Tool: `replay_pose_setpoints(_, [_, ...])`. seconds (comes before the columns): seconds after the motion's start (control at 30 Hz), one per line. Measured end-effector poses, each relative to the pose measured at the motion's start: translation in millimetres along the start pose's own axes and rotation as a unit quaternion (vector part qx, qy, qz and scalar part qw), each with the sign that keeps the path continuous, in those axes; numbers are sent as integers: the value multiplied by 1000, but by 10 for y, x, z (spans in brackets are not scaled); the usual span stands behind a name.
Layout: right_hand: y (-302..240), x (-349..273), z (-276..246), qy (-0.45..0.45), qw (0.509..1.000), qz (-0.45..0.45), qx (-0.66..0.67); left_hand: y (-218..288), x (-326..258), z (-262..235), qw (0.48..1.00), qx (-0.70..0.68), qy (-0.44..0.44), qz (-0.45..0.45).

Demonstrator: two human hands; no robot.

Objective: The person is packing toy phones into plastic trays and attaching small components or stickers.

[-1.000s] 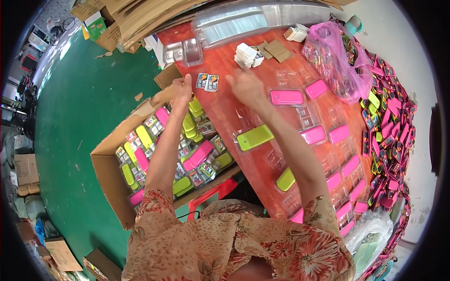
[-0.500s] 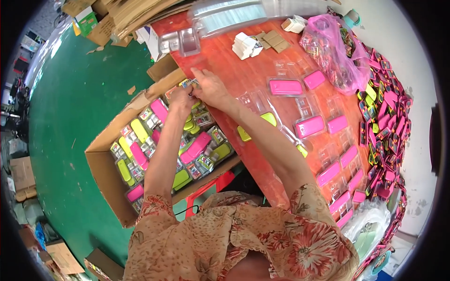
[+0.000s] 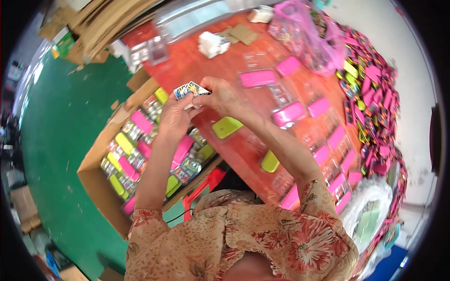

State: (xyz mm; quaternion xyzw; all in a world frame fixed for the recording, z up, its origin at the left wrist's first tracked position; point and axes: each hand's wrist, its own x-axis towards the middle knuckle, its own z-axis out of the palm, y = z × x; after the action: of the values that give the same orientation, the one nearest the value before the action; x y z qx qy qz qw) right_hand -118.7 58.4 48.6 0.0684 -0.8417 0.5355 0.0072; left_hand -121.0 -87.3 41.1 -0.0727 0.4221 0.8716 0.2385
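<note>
Several small printed picture cards [image 3: 187,89], slightly fanned, are held up between my two hands, above the table edge by the carton. My left hand [image 3: 176,113] grips them from below, its fingers closed on them. My right hand [image 3: 222,97] pinches their right side. Beneath my left arm stands an open cardboard carton [image 3: 99,164] filled with clear packs holding pink and yellow-green cases. A yellow-green case [image 3: 227,127] lies on the red table [image 3: 201,68] just below my right forearm.
Pink cases [image 3: 288,113] in clear trays lie in rows on the table's right. Behind them are a white card stack [image 3: 213,44], brown cardboard pieces [image 3: 242,34] and a pink plastic bag [image 3: 304,35]. A heap of small colourful cases [image 3: 372,93] lies along the wall.
My hands have come up from the carton's far edge with the cards, which now show more plainly. The view has shifted, so table and carton appear farther left.
</note>
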Motion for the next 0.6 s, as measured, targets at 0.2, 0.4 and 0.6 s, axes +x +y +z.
replay_pose_setpoints(0.2, [100,-464,-744,-6,996,86,-33,-330,225,514,972,-3,-168,-166])
replay_pose_setpoints(0.4, [361,-816,-1233,76,973,180,125,-722,265,1025,963,56,-163,-209])
replay_pose_setpoints(0.6, [527,-935,-1459,118,946,200,227,-928,406,1245,957,79,-203,-189])
